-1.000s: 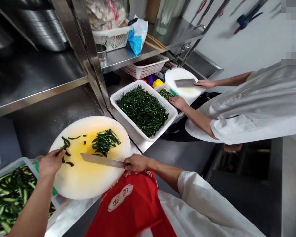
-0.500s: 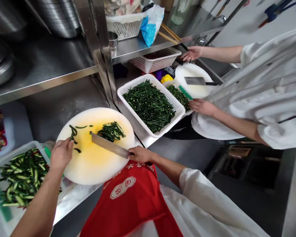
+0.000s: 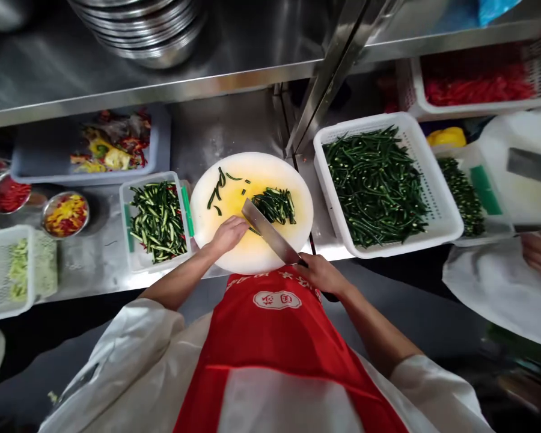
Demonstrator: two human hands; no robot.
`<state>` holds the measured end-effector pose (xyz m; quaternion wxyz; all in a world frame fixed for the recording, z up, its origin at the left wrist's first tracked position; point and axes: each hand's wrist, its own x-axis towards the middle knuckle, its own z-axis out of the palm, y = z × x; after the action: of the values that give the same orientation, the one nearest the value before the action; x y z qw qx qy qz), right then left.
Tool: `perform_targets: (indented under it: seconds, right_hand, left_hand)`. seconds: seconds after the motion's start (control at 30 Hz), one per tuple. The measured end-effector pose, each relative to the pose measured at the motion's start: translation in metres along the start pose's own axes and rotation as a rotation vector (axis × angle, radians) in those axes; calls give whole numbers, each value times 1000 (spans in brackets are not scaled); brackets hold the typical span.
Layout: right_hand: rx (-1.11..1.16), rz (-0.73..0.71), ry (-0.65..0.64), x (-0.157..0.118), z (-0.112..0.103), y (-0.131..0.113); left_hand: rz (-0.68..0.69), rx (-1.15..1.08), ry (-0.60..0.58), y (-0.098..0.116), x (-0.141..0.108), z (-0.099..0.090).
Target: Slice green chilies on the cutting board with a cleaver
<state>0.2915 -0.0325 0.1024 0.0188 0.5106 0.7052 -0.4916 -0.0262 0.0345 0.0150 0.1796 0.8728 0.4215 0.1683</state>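
- The right hand (image 3: 322, 273) has its grip wrapped around the handle of a knife (image 3: 270, 231), its blade slanting over the round board (image 3: 238, 255).
- The left hand (image 3: 229, 234) is near the blade's tip; whether its grip holds anything, I cannot tell.
- Green strips (image 3: 277, 205) lie piled on the board, beside the blade.
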Motion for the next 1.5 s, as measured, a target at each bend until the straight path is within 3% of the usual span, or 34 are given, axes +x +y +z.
perform_targets:
  seconds: [0.17, 0.43, 0.57, 0.73, 0.83, 0.97, 1.1, 1.23, 1.37, 1.5]
  right_hand:
    - [-10, -8, -31, -7, -12, -13]
    - [-31, 98, -107, -13, -28, -26]
    - [-144, 107, -105, -2, -19, -26]
    - [-241, 78, -25, 34, 6, -21]
    - [-194, 75, 39, 36, 8, -18]
    - [-147, 18, 0, 9, -2, -18]
    - [-115, 6, -105, -7, -5, -16]
    - [-78, 107, -7, 1, 2, -13]
    - [-81, 97, 35, 2, -1, -16]
    - [-87, 54, -27, -8, -14, -24]
  left_hand:
    - [6, -17, 22, 4, -4, 4]
    - [-36, -35, 68, 6, -8, 12]
    - [-45, -42, 85, 6, -7, 14]
    - [-17, -43, 79, 10, -7, 16]
    - [-67, -39, 121, 5, -9, 8]
    - [-308, 84, 257, -27, -13, -21]
    - [-316, 162, 29, -53, -12, -42]
    - [-222, 142, -76, -34, -8, -30]
    - [-91, 70, -32, -1, -7, -4]
    - [-45, 47, 22, 10, -6, 8]
